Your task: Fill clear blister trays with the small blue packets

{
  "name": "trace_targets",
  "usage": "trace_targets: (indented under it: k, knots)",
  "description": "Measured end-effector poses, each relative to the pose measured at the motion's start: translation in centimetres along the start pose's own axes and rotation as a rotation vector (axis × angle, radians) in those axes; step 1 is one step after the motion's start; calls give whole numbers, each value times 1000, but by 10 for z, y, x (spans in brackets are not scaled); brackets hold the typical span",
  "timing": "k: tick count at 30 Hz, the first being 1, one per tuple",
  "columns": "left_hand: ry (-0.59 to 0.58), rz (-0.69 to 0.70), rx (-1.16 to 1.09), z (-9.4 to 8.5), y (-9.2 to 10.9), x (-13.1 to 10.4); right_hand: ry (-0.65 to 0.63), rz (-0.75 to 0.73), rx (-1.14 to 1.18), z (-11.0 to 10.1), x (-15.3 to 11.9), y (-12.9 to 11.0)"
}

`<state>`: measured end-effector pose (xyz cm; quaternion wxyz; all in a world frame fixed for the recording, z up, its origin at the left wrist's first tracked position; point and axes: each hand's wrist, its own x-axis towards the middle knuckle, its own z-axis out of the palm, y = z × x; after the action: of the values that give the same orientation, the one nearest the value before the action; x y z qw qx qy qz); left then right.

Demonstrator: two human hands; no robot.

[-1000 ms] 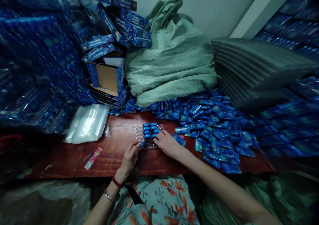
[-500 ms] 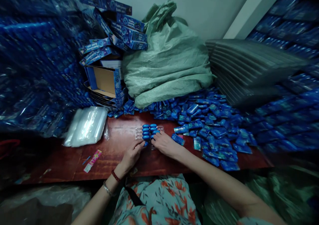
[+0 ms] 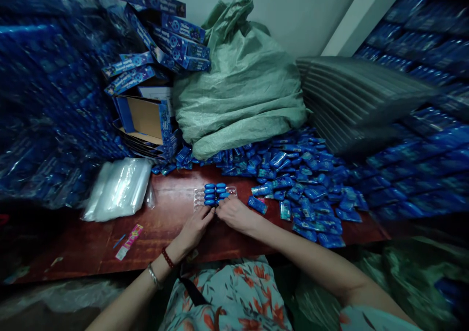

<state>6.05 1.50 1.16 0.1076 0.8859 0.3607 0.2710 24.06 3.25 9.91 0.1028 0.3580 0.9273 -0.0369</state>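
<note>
So the main thing here is a flat clear plastic blister tray (image 3: 198,199) on a glossy reddish-brown bench (image 3: 172,187), right in front of the person, with two columns of shiny, smooth blue capsule-shaped pieces (image 3: 209,191) down its middle and see-through bumps on either side. The left hand (image 3: 200,222) has its fingers bent with the tips down at the tray's near edge, and the right hand (image 3: 234,215) curls over the near end of the right column; can't tell if either is actually gripping anything. Off to the right there's a messy heap of crinkly blue plastic packets (image 3: 311,194), with a baggy, wrinkled pale green sack (image 3: 242,96) behind, and a slick stack of clear plastic bags (image 3: 117,189) sits left. Compared to a second ago, the hands are way closer together, fingertips nearly meeting, and the blue piece that showed at the left fingertips is now out of sight.
</note>
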Motion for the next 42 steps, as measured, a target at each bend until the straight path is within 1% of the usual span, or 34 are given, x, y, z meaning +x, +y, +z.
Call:
trace_targets:
  k: [3, 6, 9, 11, 14, 17, 19, 21, 25, 26, 28, 31, 32, 34, 36, 37, 38, 39, 40, 42]
  knots:
    - [-4, 43, 121, -2, 2, 2, -15, 37, 12, 1, 5, -5]
    - [89, 28, 170, 0, 1, 0, -4, 79, 14, 0, 5, -7]
    - [224, 1, 87, 7, -4, -1, 54, 119, 23, 1, -4, -3]
    - [261, 7, -24, 13, -9, 0, 130, 132, 61, 5, -14, 3]
    - [233, 11, -168, 20, -15, 1, 246, 154, 149, 15, -25, 12]
    - [211, 6, -215, 23, -19, 0, 301, 156, 170, 22, -28, 16]
    - [209, 14, -197, 21, -19, -1, 288, 143, 134, 22, -24, 15]
    - [208, 31, -175, 19, -17, -1, 245, 126, 80, 19, -19, 13]
    - [197, 25, -139, 16, -11, 0, 162, 37, -17, 11, -9, 7]
    - [193, 19, -121, 15, -10, 0, 155, 26, -26, 10, -7, 5]
    - [189, 10, -79, 14, -8, 1, 165, 48, -26, 12, -6, 2]
    - [184, 12, -13, 10, -7, 1, 250, 180, 26, 24, -13, -6]
    - [185, 9, 8, 8, -6, 0, 306, 244, 59, 32, -18, -9]
    - [214, -15, 38, 5, 2, -2, 462, 390, 158, 48, -32, -13]
    - [281, -33, 43, 7, 17, -2, 637, 551, 267, 64, -51, -11]
    - [310, -18, 35, 10, 27, 0, 702, 631, 308, 71, -61, -6]
    - [316, 8, 21, 15, 39, 4, 738, 706, 330, 76, -71, 2]
    - [290, 27, 8, 22, 51, 11, 739, 774, 329, 79, -81, 12]
    - [231, 48, 1, 30, 63, 21, 701, 823, 302, 79, -88, 23]
    - [49, 9, 30, 50, 85, 47, 547, 851, 196, 75, -98, 47]
